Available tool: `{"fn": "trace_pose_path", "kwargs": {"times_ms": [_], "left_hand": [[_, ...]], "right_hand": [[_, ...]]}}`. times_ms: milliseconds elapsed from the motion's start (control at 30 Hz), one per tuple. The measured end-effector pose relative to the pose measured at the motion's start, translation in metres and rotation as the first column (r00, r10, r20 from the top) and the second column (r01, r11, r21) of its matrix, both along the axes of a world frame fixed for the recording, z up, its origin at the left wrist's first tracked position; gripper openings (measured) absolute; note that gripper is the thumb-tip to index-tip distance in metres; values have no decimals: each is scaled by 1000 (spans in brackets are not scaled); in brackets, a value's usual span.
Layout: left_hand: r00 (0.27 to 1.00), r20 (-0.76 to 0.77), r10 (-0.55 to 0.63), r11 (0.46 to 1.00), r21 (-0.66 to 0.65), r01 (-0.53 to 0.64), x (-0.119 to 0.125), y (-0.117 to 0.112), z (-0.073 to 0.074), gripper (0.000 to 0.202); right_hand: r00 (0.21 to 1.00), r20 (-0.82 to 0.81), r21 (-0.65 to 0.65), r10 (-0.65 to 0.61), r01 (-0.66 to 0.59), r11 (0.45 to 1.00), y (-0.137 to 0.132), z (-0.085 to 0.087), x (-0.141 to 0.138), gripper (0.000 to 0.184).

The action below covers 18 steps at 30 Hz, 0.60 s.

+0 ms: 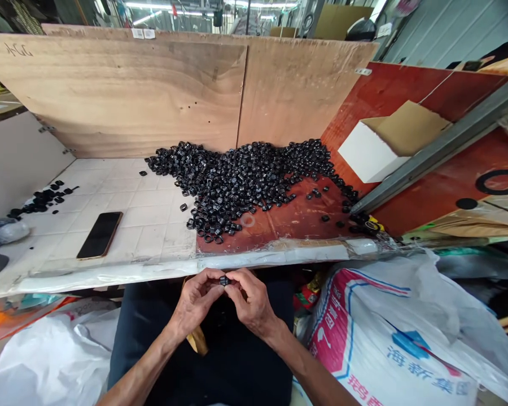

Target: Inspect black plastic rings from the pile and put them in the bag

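Observation:
A small black plastic ring-like part (224, 280) is pinched between the fingertips of both hands, just in front of the table edge and above my lap. My left hand (198, 296) grips it from the left with thumb and forefinger. From the other side my right hand (249, 296) closes on the same part. Beyond the edge lies a wide heap of similar black parts (237, 175), spread over the white and red surfaces against the wooden back board. The finer shape of the held part is partly covered by my fingers.
A phone (100, 235) lies on the white tabletop (152, 214) at left, near a smaller group of black pieces (42, 200). An open white box (372, 149) rests behind a slanted metal bar (440, 141). Beside my right leg stands a printed white sack (376, 332).

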<state>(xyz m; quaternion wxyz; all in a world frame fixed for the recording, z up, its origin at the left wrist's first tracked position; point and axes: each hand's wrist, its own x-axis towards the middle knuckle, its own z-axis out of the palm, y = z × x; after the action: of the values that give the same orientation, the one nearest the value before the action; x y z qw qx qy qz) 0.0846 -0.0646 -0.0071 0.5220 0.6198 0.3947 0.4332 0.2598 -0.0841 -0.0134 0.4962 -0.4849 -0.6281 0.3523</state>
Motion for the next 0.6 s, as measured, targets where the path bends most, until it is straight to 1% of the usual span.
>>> {"fn": "trace_pose_path", "kwargs": {"times_ms": [33,67,100,167,233,300,367,400,433,467,500,533,567,600], "left_hand": [[1000,27,-6,999,-49,8,0,-1,1,12],[1000,26,-7,998,-58,8,0,-2,0,11],[1000,-7,1,1000,-26,-1,-1,-2,-2,12],[991,-129,31,993,120,-15,-5,-4,-10,14],[968,-243,63,956,293,11,-11,-6,-20,22],[949,-310,54,915,396,77,-18,-7,-24,28],[924,-380,-53,894,394,214,-25,-6,-18,30],[898,-422,-127,882,365,296,-28,-4,-10,28],[869,-459,-185,874,327,359,-30,0,-2,24],[848,-488,-206,879,288,379,-30,6,7,18],[844,-508,-172,901,265,343,-29,14,15,11],[852,-516,-87,927,271,259,-25,24,20,7],[856,-517,30,944,297,146,-20,35,23,6],[845,-513,154,939,343,37,-14,47,23,6]], "right_hand": [[1000,26,50,17,-18,999,0,0,0,16],[999,24,42,31,-32,999,0,0,-1,17],[1000,-7,-12,26,-26,1000,-1,0,-3,16],[994,-108,-200,-15,-7,980,-1,-4,-9,14],[980,-186,-374,-68,-7,927,-3,-11,-15,15],[977,-198,-468,-76,-26,884,-5,-18,-17,14],[986,-167,-503,19,-103,858,-5,-22,-13,14],[989,-123,-485,80,-130,865,-2,-22,-8,14],[992,-51,-428,118,-129,895,4,-22,-2,15],[992,46,-329,117,-96,939,12,-19,4,17],[986,153,-193,63,-32,981,24,-17,10,17],[969,243,-41,-36,47,998,37,-14,14,13],[945,301,81,-129,109,991,52,-11,17,7],[920,343,164,-190,140,976,68,-9,19,10]]}}
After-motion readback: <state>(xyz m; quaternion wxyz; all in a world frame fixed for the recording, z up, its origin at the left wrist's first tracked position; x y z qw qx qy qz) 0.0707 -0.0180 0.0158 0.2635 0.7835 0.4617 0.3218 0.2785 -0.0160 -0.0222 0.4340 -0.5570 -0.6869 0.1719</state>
